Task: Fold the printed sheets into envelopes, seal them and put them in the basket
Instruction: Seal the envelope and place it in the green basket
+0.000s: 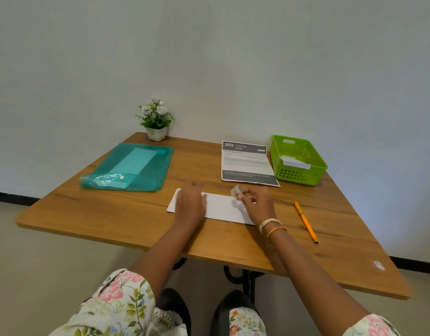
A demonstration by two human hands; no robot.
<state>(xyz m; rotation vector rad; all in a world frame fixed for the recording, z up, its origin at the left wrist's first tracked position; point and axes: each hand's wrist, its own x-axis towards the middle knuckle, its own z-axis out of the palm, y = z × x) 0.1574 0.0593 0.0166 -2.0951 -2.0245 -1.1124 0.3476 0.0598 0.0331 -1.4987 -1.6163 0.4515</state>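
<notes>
A white envelope [220, 207] lies flat on the wooden table [126, 214] in front of me. My left hand [191, 202] presses flat on its left part, fingers straight. My right hand [254, 202] hovers over the envelope's right end and pinches a small roll of clear tape [237, 191]. One printed sheet [246, 163] lies behind the envelope, face up. The green basket [313, 174] stands at the back right with a white envelope [295, 162] inside it.
A teal plastic folder [134, 166] with paper inside lies at the back left. A small potted plant [156, 120] stands at the wall. An orange pen [305, 221] lies right of my right wrist. The table's front edge is near my forearms.
</notes>
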